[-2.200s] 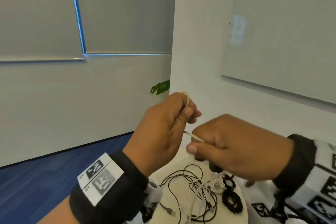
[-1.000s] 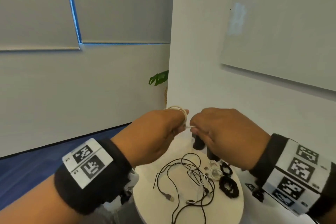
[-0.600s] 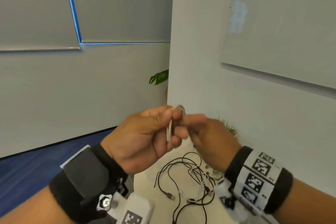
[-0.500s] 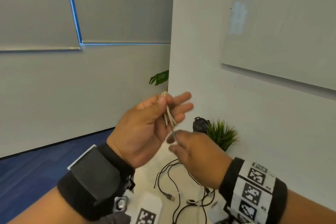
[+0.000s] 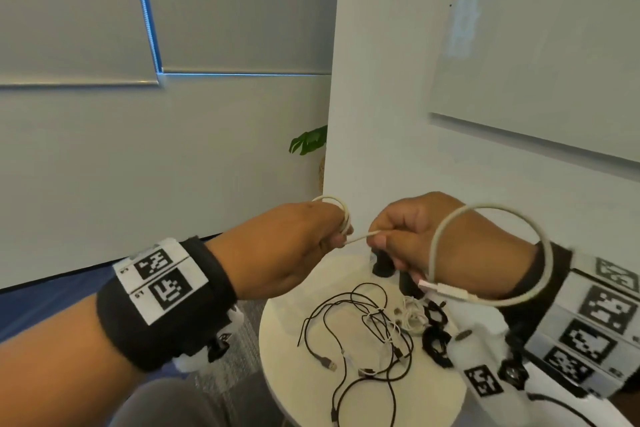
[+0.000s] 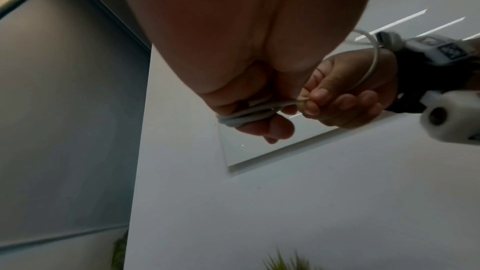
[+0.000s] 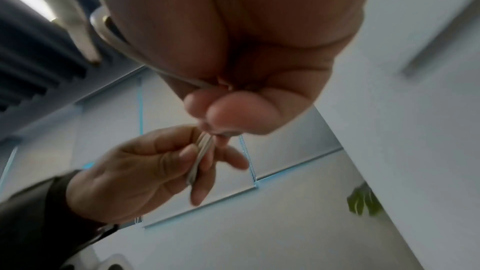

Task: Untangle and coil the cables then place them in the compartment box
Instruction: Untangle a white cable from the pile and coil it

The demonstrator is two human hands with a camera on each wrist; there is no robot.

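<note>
I hold a white cable (image 5: 360,237) in the air between both hands, above a small round table (image 5: 287,350). My left hand (image 5: 294,246) grips a small coil of it (image 6: 246,117), wound round the fingers. My right hand (image 5: 415,236) pinches the strand just right of the coil (image 6: 302,101). The free end swings in a wide loop (image 5: 540,236) over my right wrist, and its plug (image 5: 446,289) hangs below. A tangle of black and white cables (image 5: 370,333) lies on the table. No compartment box shows in any view.
Small black coiled cables (image 5: 436,333) lie at the right of the table. A dark object (image 5: 381,267) stands at its far edge, partly behind my right hand. White walls stand close behind and to the right. A green plant leaf (image 5: 310,140) peeks past the wall corner.
My left hand has turned palm down with the coil wrapped round its fingers. My right hand has risen beside it and drawn the strand taut, and the free end now loops over the right wrist.
</note>
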